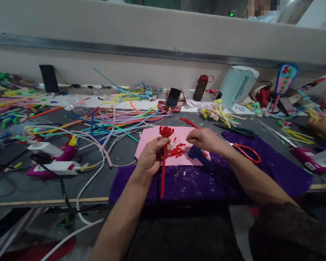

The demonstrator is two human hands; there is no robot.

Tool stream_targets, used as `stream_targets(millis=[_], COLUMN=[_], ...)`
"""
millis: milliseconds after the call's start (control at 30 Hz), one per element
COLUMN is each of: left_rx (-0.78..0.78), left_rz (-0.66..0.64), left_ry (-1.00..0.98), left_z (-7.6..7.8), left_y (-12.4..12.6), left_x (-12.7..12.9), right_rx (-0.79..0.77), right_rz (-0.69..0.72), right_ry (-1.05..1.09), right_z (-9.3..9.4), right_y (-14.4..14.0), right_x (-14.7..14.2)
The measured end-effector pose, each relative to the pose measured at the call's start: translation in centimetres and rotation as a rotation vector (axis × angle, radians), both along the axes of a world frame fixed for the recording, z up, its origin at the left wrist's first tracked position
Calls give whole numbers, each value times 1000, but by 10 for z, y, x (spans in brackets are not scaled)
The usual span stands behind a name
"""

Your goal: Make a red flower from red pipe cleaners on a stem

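Observation:
My left hand (152, 154) is closed around the stem of a red pipe-cleaner flower (166, 131), whose bundled head points up and whose long stem (163, 177) hangs down below the fingers. To the right, my right hand (203, 139) hovers over the pink sheet (149, 139), fingertips pressed together. Whatever is in that pinch is hidden from me. Short cut red pipe-cleaner pieces (177, 151) lie piled on the sheet between the hands. Under my right hand rests a dark blue tool (197, 154), its kind unclear.
Red-handled scissors (248, 154) and dark-handled pliers (240, 131) lie right, by a purple cloth (184, 185). Long pipe cleaners (119, 117) and white cables (96, 170) spread left. A phone (173, 98), bottle (200, 88) and kettle (236, 87) stand behind. Another person's hand (322, 125) works far right.

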State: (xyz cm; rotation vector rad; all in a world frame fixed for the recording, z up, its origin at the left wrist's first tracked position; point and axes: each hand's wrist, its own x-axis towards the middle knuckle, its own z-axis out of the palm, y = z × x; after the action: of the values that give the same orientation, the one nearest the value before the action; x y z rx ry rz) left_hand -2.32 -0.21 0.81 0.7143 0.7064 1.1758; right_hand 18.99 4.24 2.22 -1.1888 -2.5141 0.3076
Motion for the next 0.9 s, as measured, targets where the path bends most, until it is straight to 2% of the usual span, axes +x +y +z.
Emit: stream_targets(millis=[133,333,433,567,667,900], left_rx=[0,11,15,6,-1,25], left_rz=[8,8,4,7,10,-2], left_ry=[-6,5,7,11,19,29], left_z=[-1,-1,-2,-2,-2,-3], left_y=[0,-1,-1,-1,-1,-1], left_x=[-1,-2,-2,-2,-2,-2], right_rx=[37,-47,-24,74,87,-6], right_rz=[57,230,186,69,29,168], right_ry=[-213,-331,-393,-385,-362,-269], right_z=[4,-3,-10,-8,-2,-3], right_y=[6,1,5,16,18,6], right_x=[-8,-37,-45,-38,-28,-31])
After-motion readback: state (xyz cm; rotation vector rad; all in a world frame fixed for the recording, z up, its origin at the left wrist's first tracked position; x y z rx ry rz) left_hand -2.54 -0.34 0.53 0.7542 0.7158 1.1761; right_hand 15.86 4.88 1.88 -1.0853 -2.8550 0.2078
